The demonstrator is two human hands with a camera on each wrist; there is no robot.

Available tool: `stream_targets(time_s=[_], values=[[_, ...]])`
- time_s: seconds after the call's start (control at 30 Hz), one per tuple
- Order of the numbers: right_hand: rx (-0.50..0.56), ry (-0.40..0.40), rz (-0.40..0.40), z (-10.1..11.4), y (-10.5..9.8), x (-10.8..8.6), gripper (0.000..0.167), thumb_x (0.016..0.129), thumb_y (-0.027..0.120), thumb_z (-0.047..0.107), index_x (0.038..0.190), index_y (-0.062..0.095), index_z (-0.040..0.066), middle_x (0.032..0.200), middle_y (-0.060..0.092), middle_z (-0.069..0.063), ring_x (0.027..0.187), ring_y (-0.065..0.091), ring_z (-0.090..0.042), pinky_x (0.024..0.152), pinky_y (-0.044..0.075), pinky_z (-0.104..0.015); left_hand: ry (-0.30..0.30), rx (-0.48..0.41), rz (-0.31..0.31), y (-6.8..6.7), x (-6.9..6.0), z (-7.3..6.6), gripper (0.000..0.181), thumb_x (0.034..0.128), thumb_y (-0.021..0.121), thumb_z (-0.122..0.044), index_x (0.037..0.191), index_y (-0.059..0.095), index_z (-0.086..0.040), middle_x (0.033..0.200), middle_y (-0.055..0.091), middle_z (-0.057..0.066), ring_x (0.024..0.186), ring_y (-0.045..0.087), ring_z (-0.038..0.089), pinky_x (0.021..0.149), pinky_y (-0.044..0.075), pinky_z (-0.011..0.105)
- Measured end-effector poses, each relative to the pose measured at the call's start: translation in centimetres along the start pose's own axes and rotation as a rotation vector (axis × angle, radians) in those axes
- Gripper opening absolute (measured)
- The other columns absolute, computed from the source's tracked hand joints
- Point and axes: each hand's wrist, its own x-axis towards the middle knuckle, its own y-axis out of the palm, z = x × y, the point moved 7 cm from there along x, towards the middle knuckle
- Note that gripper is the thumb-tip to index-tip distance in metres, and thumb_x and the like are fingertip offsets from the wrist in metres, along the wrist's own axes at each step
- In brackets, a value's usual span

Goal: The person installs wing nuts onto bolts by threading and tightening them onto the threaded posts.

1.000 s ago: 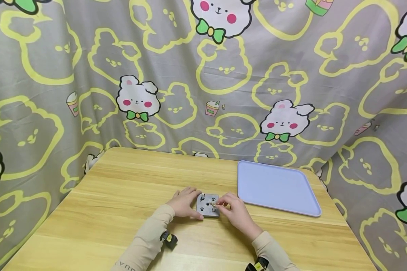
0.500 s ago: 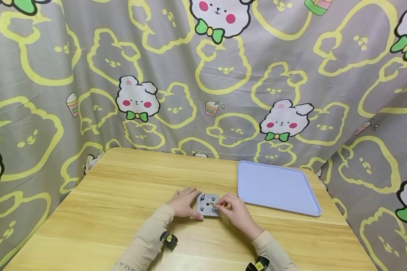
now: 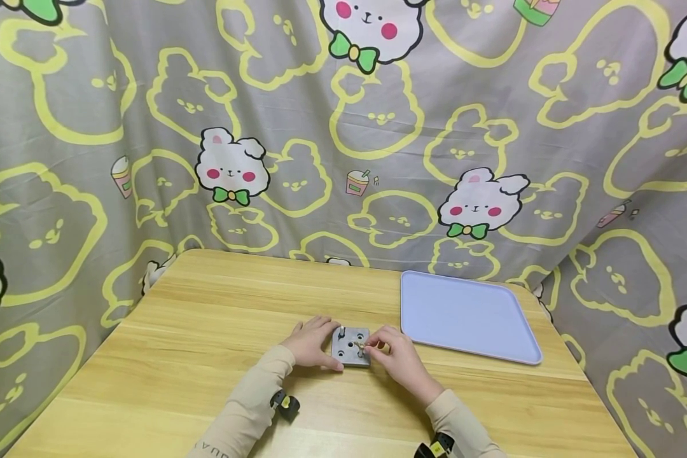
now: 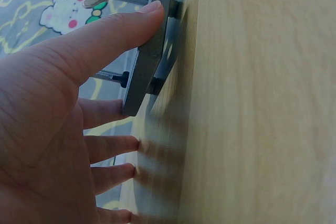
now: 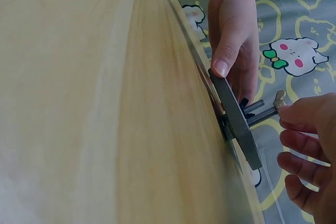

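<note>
The plate (image 3: pixel 348 357) is placed on the surface (image 3: pixel 166 356), and its edges are held between the thumb and index finger of the left hand (image 3: pixel 312 346). At the top of one bolt (image 5: pixel 262 116), a wing nut (image 5: pixel 280 98) is pinched by the right hand (image 3: pixel 399 359). The tray (image 3: pixel 469 318) is located farther back, to the right.

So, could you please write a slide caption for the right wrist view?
Right hand pinches a wing nut on a threaded rod while the left hand holds the gray plate.
</note>
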Motion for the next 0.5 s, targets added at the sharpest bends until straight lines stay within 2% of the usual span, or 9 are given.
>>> stream_targets(time_s=[0.3, 0.5], values=[[0.000, 0.029, 0.010, -0.26, 0.11, 0.01, 0.010, 0.081, 0.076, 0.013, 0.083, 0.070, 0.021, 0.084, 0.065, 0.010, 0.078, 0.060, -0.019, 0.064, 0.049, -0.022, 0.000, 0.001, 0.004, -0.03, -0.08, -0.08, 0.098, 0.0685, 0.078, -0.059, 0.147, 0.041, -0.014, 0.154, 0.037, 0.017, 0.146, 0.029, 0.038, 0.115, 0.018, 0.070], [0.001, 0.022, 0.012, -0.20, 0.09, 0.00, 0.009, 0.081, 0.076, 0.013, 0.082, 0.070, 0.020, 0.084, 0.065, 0.009, 0.078, 0.060, -0.019, 0.064, 0.048, -0.021, 0.001, -0.003, -0.001, -0.09, -0.12, -0.13, 0.097, 0.0684, 0.079, -0.059, 0.146, 0.042, -0.013, 0.154, 0.038, 0.017, 0.145, 0.029, 0.039, 0.114, 0.018, 0.070]])
